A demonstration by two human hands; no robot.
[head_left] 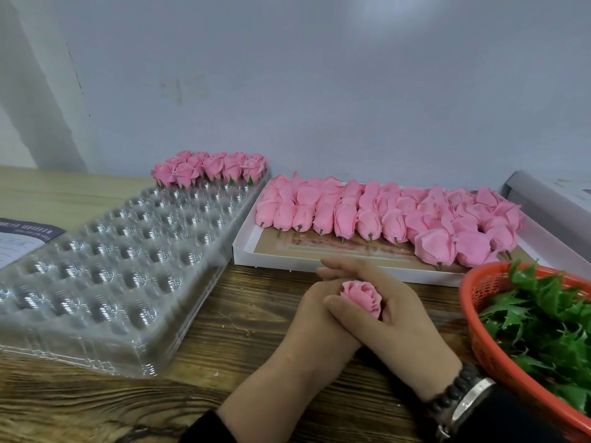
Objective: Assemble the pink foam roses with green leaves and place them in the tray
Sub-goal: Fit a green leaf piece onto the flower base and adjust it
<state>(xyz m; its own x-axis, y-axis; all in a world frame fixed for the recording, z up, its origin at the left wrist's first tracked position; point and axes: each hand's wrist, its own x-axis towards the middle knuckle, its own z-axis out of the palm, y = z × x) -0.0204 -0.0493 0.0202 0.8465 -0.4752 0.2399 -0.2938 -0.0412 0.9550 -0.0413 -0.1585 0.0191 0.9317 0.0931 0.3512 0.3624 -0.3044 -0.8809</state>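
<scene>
A pink foam rose (363, 297) sits between my two hands at the middle of the wooden table. My right hand (393, 314) wraps it, thumb on the left side of the bloom and fingers behind it. My left hand (311, 318) is tucked under the right one, its fingers curled toward the rose's base and mostly hidden. No leaf is visible on this rose. The clear plastic tray (128, 251) lies to the left, with several finished roses with green leaves (211, 169) in its far rows.
A white shallow box (287, 259) behind my hands holds several loose pink roses (383, 212) on their sides. At the right, an orange basket (473, 302) is full of green leaves (543, 314). A booklet (22, 241) lies at far left.
</scene>
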